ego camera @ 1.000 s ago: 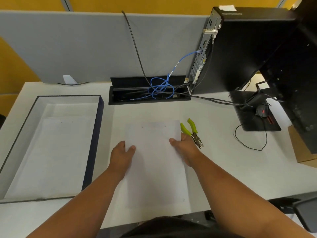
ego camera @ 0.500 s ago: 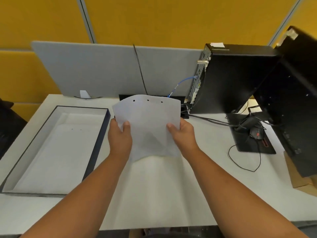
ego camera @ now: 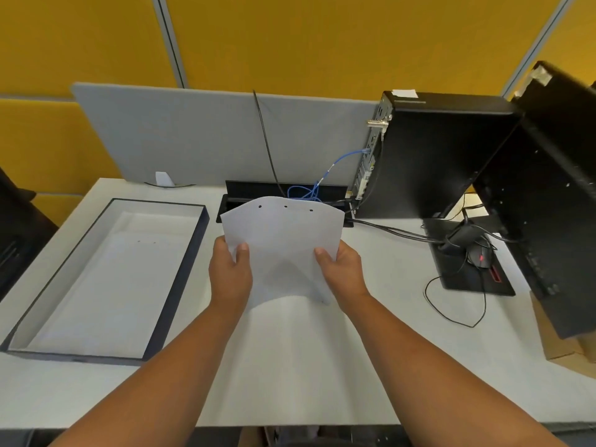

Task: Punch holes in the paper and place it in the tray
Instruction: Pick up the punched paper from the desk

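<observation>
A white sheet of paper with three punched holes along its top edge is held up above the desk, bowed in the middle. My left hand grips its left edge and my right hand grips its right edge. The dark-rimmed tray lies on the desk to the left, with white paper lying flat inside it. The green-handled hole punch is hidden from view.
A black cable box with blue cables sits behind the paper. A black computer tower and monitor stand at the right, with a mouse and trailing wires. A grey divider panel closes the back of the white desk.
Both hands picked the sheet up off the desk and raised it upright. In the last half second it has barely moved. The hole punch went out of sight behind the paper.
</observation>
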Action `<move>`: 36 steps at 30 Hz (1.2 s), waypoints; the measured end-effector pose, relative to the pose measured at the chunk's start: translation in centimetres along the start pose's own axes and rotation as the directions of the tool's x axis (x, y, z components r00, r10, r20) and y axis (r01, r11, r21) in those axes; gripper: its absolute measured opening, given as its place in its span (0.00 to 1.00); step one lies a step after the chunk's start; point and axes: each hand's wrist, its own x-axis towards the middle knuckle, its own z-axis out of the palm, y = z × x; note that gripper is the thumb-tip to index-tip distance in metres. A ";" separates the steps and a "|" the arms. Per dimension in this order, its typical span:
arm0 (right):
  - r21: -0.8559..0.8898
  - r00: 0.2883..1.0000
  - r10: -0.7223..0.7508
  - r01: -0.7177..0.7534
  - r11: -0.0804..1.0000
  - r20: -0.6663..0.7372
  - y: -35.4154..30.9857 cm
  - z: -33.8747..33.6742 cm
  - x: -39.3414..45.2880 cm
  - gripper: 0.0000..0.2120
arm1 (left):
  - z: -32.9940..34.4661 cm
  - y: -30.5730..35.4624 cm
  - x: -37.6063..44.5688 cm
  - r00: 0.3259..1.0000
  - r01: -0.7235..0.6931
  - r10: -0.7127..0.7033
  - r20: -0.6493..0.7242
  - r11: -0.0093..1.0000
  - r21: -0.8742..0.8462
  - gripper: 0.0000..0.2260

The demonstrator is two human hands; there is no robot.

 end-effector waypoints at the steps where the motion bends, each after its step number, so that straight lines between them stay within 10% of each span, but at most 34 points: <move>1: 0.006 1.000 -0.003 0.003 1.000 -0.006 0.0 0.0 0.0 0.14 | 0.1 0.1 0.0 1.000 -0.005 0.005 -0.007 1.000 0.000 0.04; 36: 0.065 0.986 0.096 -0.105 0.992 0.134 -0.9 -0.6 1.5 0.09 | -1.5 1.1 0.9 0.999 0.050 -0.050 -0.003 0.990 0.131 0.04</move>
